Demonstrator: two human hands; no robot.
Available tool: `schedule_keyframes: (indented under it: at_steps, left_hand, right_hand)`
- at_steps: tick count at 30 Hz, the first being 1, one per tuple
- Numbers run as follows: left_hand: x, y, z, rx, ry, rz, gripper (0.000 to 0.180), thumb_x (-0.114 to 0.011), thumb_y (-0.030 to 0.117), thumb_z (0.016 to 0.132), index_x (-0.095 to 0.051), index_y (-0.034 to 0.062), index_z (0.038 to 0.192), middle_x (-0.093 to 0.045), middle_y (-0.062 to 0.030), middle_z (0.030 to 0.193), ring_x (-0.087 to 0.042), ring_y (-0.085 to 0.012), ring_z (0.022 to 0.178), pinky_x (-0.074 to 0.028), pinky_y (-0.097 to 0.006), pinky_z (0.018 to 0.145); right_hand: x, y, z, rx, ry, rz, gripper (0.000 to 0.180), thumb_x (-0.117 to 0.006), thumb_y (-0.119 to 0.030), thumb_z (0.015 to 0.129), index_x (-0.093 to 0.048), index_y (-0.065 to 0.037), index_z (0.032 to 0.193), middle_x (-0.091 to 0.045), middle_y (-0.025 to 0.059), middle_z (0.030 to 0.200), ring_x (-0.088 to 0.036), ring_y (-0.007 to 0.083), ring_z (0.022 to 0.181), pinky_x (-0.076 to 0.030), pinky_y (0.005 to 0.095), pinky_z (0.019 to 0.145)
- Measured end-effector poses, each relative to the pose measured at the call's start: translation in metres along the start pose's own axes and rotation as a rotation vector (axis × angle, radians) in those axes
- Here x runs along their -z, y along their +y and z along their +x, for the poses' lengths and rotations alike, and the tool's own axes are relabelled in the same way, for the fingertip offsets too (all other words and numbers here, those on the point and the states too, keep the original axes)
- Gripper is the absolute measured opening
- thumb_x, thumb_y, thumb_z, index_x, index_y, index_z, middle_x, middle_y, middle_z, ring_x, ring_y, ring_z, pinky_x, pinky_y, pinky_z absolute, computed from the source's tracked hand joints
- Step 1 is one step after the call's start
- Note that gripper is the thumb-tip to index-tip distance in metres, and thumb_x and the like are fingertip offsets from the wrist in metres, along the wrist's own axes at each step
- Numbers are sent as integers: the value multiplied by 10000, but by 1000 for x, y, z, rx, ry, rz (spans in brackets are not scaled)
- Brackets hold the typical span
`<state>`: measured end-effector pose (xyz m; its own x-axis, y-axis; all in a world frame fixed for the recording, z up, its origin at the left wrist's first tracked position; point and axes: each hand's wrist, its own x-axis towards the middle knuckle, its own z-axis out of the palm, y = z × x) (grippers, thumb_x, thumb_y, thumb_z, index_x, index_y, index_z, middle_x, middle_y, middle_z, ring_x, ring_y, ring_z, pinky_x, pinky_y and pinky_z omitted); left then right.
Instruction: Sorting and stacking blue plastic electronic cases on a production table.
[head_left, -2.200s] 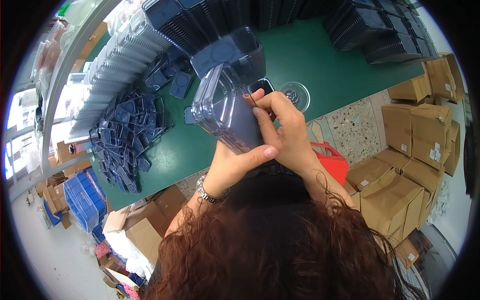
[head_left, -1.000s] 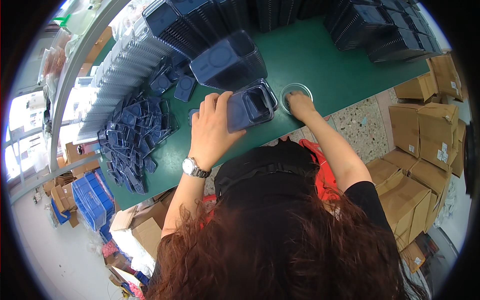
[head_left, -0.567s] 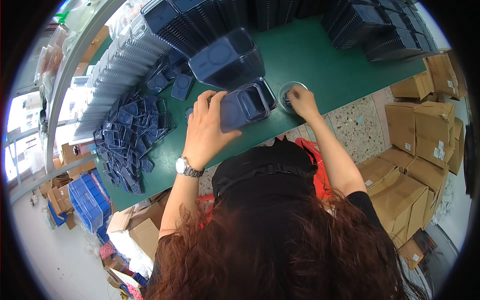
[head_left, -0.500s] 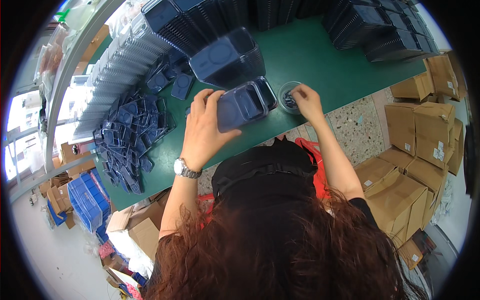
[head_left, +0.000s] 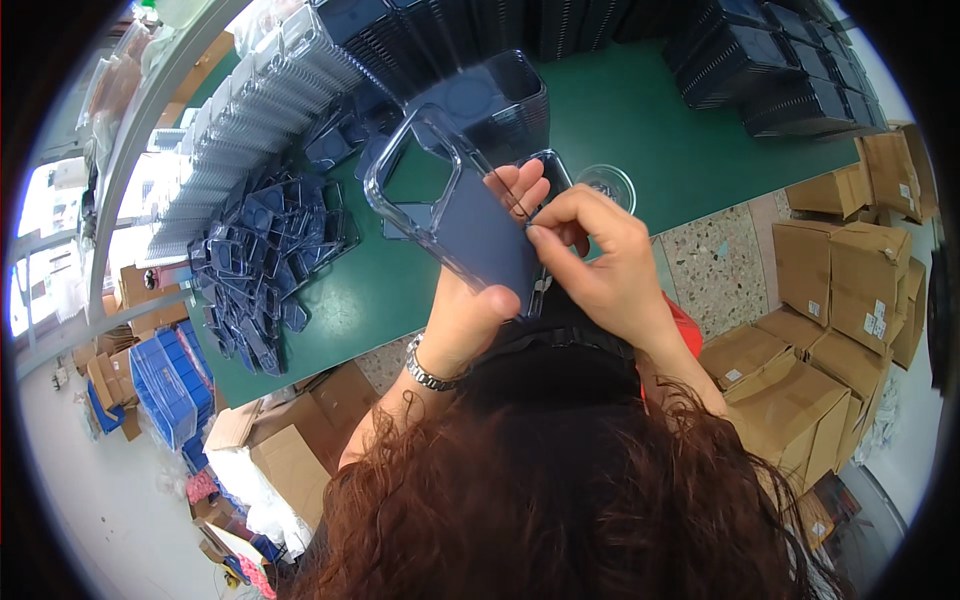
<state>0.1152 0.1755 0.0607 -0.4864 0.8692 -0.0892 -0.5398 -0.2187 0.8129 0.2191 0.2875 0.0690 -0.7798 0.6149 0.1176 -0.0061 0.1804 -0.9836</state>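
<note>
Tilted up on edge above the near side of the table is a phone case [head_left: 485,235] with a clear frame, a dark blue back and a large camera cutout. My left hand [head_left: 465,320] holds it, thumb on one side and fingers on the other. At the case's right edge, my right hand [head_left: 605,265] pinches with thumb and forefinger; whatever is between them is too small to name. Just beyond my right hand is a round clear dish [head_left: 625,183], its contents partly hidden. Another case [head_left: 552,172] lies beside the dish, mostly covered by my hands.
A loose heap of dark blue cases [head_left: 265,255] covers the left of the green table [head_left: 620,110]. Nested clear cases [head_left: 245,110] run along its left edge. Dark stacks [head_left: 740,60] stand at the far side. Cardboard boxes [head_left: 800,400] fill the floor on the right.
The case has been raised and tilted toward me, turning its camera cutout to the far left. My right hand has left the dish and come to the case's edge.
</note>
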Motion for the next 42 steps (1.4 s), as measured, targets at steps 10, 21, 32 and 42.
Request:
schedule_keyframes:
  at_steps: [10, 21, 32, 42]
  left_hand:
    - [-12, -2, 1, 7, -21, 39, 1194, -893, 525, 647, -247, -15, 1494, -333, -170, 1521, -375, -288, 1395, -338, -448, 1153]
    - [-6, -14, -6, -33, -52, 325, 1229, -912, 374, 671, -149, -47, 1538, -307, -155, 1515, -369, -267, 1392, -329, -414, 1148]
    - [-7, -13, -2, -50, 4, 393, 1173, -888, 439, 685, -215, -35, 1522, -249, -146, 1585, -339, -266, 1417, -306, -419, 1159]
    - [34, 46, 10, -219, 147, 1416, 929, -916, 213, 598, -447, 41, 1382, -582, -112, 1256, -572, -273, 1157, -455, -388, 967]
  right_hand:
    - [-13, 7, 9, 315, 140, -390, 148, -672, 7, 825, -588, -20, 943, -608, 111, 860, -613, 294, 786, -504, 372, 656]
    - [-13, 11, 2, 71, 55, -113, 66, -602, -23, 916, -576, -9, 974, -607, 123, 933, -602, 239, 787, -490, 337, 716]
    - [-13, 24, 9, 86, 54, -86, 97, -594, -41, 934, -586, -2, 1023, -626, 116, 957, -621, 212, 852, -503, 333, 773]
    - [23, 58, -7, -38, 57, -218, 118, -654, -88, 915, -627, -13, 1001, -621, 36, 908, -551, 107, 765, -439, 250, 663]
